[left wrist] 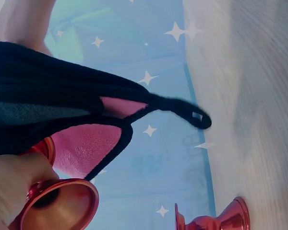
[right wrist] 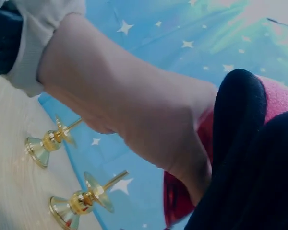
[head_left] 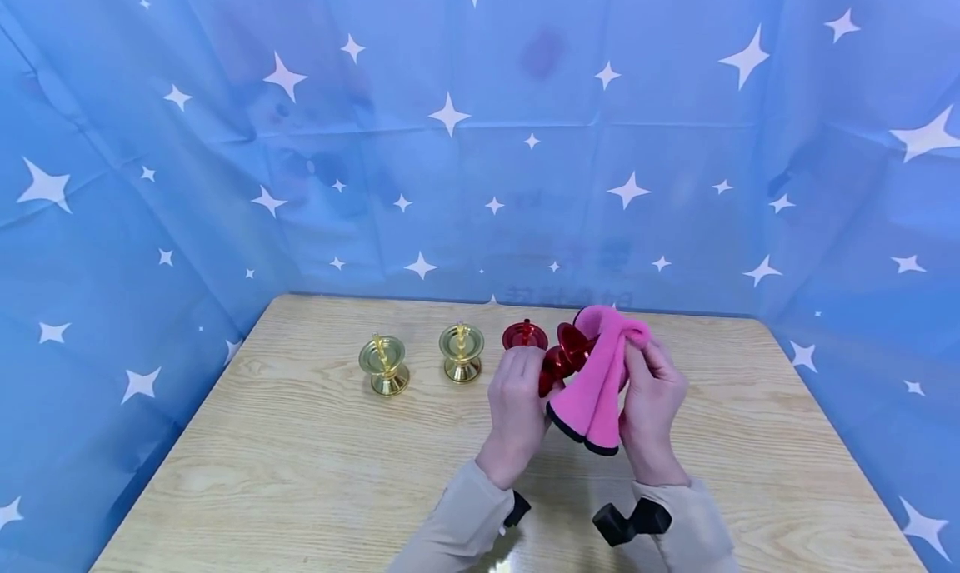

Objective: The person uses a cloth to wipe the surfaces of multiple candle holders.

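Observation:
My left hand [head_left: 516,398] grips a shiny red candle holder [head_left: 574,346] by its base end, tilted and raised over the table. In the left wrist view the holder's hollow base [left wrist: 62,208] faces the camera. My right hand [head_left: 654,402] pinches a pink cloth [head_left: 588,394] with black edging, which drapes over the far end of the holder and hides it. A black hanging loop [left wrist: 194,114] sticks out from the cloth. Behind my left hand stands a second red candle holder [head_left: 525,335], partly covered by that hand in the head view.
Two gold candle holders [head_left: 461,350] stand upright to the left, each with a dish and a central stem. The wood-grain table [head_left: 300,473] ends at the back against a blue star-patterned curtain [head_left: 375,165]. Black wrist mounts [head_left: 632,521] sit at both cuffs.

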A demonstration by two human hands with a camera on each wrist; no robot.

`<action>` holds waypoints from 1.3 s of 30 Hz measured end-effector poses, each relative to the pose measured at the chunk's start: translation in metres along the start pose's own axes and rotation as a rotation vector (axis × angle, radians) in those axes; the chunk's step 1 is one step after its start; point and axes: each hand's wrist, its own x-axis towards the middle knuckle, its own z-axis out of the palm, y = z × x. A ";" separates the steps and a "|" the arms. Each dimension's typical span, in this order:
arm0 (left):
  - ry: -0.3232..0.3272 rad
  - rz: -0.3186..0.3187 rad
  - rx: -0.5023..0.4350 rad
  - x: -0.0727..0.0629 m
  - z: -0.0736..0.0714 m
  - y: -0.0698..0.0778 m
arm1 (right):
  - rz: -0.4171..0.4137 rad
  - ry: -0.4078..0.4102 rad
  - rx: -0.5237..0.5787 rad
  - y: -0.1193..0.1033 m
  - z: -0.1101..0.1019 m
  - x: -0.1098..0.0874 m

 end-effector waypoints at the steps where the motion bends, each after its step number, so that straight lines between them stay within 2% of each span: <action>1: 0.000 -0.013 -0.007 0.001 0.000 0.000 | 0.016 0.016 0.050 -0.001 0.000 0.001; 4: 0.011 -0.050 -0.030 0.003 -0.003 -0.001 | 0.044 0.042 0.137 -0.001 -0.002 0.004; 6: 0.008 -0.073 -0.038 0.005 -0.004 -0.001 | 0.061 0.022 0.144 0.001 -0.004 0.003; 11: -0.005 -0.068 -0.031 0.008 -0.006 0.000 | 0.011 -0.088 0.042 0.008 -0.005 -0.004; 17: 0.009 -0.033 -0.009 0.008 -0.006 0.001 | -0.045 -0.167 -0.069 0.009 -0.004 -0.010; 21: 0.016 -0.028 -0.013 0.006 -0.006 0.000 | -0.028 -0.223 -0.166 0.009 -0.005 -0.010; 24: 0.006 -0.026 -0.007 0.005 -0.007 -0.001 | 0.024 -0.244 -0.199 0.007 -0.005 -0.009; 26: 0.001 -0.011 0.003 0.005 -0.007 -0.001 | 0.052 -0.235 -0.223 0.006 -0.004 -0.008; 29: -0.011 0.007 0.008 0.005 -0.007 -0.001 | 0.046 -0.205 -0.248 0.004 -0.003 -0.006; 32: -0.031 -0.006 -0.015 0.005 -0.007 0.000 | -0.009 -0.166 -0.263 0.004 -0.001 -0.006; 39: -0.056 -0.068 -0.106 0.006 -0.010 0.002 | -0.126 -0.111 -0.207 -0.001 0.003 -0.006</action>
